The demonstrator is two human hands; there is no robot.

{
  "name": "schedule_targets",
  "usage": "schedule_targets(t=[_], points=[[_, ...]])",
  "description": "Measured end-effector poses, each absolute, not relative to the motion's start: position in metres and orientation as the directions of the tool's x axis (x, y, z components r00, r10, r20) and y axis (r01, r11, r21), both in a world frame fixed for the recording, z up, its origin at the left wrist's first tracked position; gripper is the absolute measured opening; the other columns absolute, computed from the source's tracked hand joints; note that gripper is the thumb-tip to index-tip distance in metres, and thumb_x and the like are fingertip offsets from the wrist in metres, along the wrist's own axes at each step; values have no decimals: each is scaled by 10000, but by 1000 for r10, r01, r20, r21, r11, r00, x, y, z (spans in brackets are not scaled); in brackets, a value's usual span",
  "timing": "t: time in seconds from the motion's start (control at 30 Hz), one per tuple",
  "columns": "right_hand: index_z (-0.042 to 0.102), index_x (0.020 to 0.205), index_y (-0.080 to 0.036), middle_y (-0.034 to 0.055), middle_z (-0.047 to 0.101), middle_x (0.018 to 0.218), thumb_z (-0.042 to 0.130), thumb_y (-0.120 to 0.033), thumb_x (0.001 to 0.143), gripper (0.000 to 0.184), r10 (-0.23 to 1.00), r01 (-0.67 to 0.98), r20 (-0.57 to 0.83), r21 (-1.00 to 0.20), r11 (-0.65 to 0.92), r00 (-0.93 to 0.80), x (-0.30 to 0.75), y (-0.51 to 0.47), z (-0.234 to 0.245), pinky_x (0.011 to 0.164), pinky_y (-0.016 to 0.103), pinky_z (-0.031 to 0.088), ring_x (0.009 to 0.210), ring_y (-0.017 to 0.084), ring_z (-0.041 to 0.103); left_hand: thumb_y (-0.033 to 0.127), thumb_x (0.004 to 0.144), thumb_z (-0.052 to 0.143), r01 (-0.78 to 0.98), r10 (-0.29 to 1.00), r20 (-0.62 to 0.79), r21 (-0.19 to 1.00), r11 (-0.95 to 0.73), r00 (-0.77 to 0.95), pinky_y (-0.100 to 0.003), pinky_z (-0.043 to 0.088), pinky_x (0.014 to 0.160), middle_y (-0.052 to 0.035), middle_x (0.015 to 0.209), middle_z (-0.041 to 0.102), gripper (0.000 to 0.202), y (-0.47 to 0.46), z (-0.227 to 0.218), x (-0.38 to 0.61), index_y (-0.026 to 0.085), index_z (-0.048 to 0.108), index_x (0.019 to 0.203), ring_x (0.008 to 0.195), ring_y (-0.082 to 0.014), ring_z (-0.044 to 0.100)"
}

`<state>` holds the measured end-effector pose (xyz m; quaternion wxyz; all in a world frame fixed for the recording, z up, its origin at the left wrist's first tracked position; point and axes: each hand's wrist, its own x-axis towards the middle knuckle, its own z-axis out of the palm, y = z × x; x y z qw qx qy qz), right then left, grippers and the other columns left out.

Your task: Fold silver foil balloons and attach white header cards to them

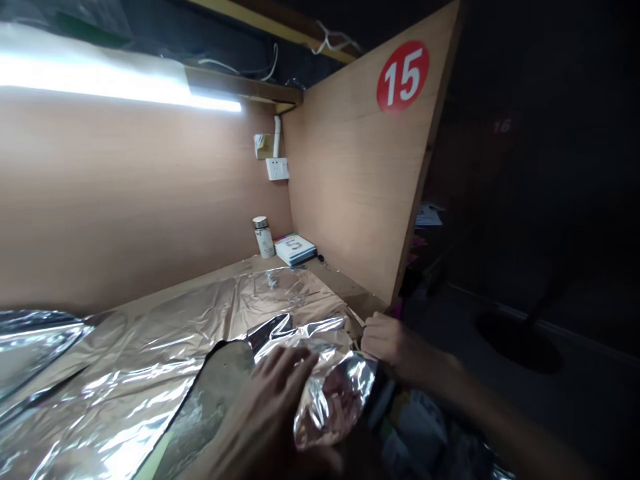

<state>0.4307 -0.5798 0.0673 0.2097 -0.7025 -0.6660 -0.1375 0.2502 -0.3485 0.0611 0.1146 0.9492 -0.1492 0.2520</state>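
Note:
A large sheet of shiny silver foil (150,360) covers the wooden desk in front of me. My left hand (270,400) lies on a crumpled, folded-up part of the foil (335,393) near the front edge, fingers stretched out and resting on it. My right hand (387,343) sits at the desk's right front corner, fingers curled and pinching the foil's edge there. A dark flat piece (220,373) shows under the foil just left of my left hand.
A wooden partition (360,180) with a red "15" sticker (403,75) walls the desk on the right. At the back corner stand a small white bottle (263,237) and a white box (296,249). A wall socket (277,168) sits above. More foil (30,340) lies far left.

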Motion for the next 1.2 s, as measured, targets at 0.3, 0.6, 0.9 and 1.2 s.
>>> schedule_targets(t=[0.3, 0.6, 0.9, 1.2], points=[[532, 807, -187, 42, 617, 874, 494, -140, 1038, 239, 936, 997, 343, -11, -78, 77, 426, -582, 95, 762, 327, 373, 835, 194, 511, 106, 901, 514, -343, -238, 309, 348, -873, 921, -267, 486, 627, -30, 846, 731, 276, -368, 71, 238, 213, 677, 1097, 662, -163, 604], [656, 1114, -169, 84, 651, 1062, 675, -270, 980, 169, 850, 990, 519, 44, -131, 90, 399, -602, 78, 907, 418, 410, 1001, 246, 557, 253, 614, 870, 146, 38, -147, 849, -508, 988, -205, 341, 507, 46, 614, 590, 284, -349, 79, 283, 173, 606, 679, 569, -108, 498], [703, 1115, -196, 81, 691, 1177, 583, -176, 1000, 167, 803, 917, 549, 399, -7, -233, 379, -580, 63, 990, 474, 425, 1073, 246, 593, 341, 670, 932, 218, -296, -259, 962, -165, 919, -212, 380, 526, 18, 652, 595, 360, -351, 77, 295, 141, 638, 723, 561, -95, 501], [699, 942, -151, 146, 742, 1138, 459, -90, 972, 250, 770, 951, 636, 268, -153, -56, 365, -595, 8, 1039, 484, 465, 1161, 298, 654, 361, 631, 901, 144, 125, -112, 948, -283, 986, -248, 451, 572, -9, 663, 663, 379, -252, 99, 370, 132, 709, 864, 585, -126, 561]])
